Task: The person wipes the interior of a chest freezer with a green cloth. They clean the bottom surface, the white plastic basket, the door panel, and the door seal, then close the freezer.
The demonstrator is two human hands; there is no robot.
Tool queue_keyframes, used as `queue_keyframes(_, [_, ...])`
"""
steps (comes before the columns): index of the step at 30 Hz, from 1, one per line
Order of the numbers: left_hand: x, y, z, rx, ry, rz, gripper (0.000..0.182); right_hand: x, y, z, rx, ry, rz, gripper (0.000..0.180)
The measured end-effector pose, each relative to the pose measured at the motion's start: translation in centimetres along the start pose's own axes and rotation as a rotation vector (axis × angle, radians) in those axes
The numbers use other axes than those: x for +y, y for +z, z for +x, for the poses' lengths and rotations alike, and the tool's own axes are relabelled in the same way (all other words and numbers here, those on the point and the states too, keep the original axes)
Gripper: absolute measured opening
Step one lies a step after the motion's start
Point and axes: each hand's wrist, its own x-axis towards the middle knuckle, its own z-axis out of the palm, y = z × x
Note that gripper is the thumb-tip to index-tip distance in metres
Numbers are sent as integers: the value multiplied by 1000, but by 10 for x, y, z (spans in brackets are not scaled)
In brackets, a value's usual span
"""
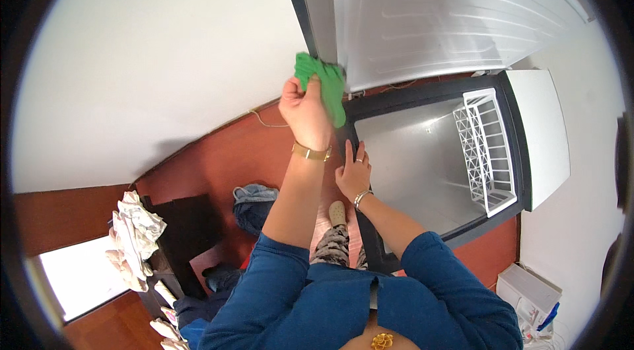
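Note:
A green cloth [329, 87] is pinched in my left hand [307, 112], in front of the side edge of the raised lid [421, 18] of a chest freezer. The cloth looks slightly blurred. My right hand [355, 171] rests with spread fingers on the dark rim [421, 99] of the freezer, at its left side, and holds nothing. Inside the freezer, a white wire basket [488, 152] hangs at the right end. Part of the metal-looking inner floor shows beside it.
Clothes [133, 236] hang over dark furniture [190, 226] at the lower left. Denim fabric [255, 206] lies near it on the reddish floor. A cord [267, 122] runs by the wall. A pale plastic container [530, 288] stands at the lower right.

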Motion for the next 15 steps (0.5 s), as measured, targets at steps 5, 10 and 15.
queue_keyframes(5, [69, 35, 11, -148, 483, 189, 17, 2, 2, -1, 56, -30, -37, 78])
queue_keyframes(10, [6, 10, 11, -101, 773, 472, 28, 4, 7, -1, 112, -65, -51, 79])
queue_keyframes(15, [-97, -48, 5, -28, 558, 550, 24, 3, 3, -1, 49, -26, -26, 77])
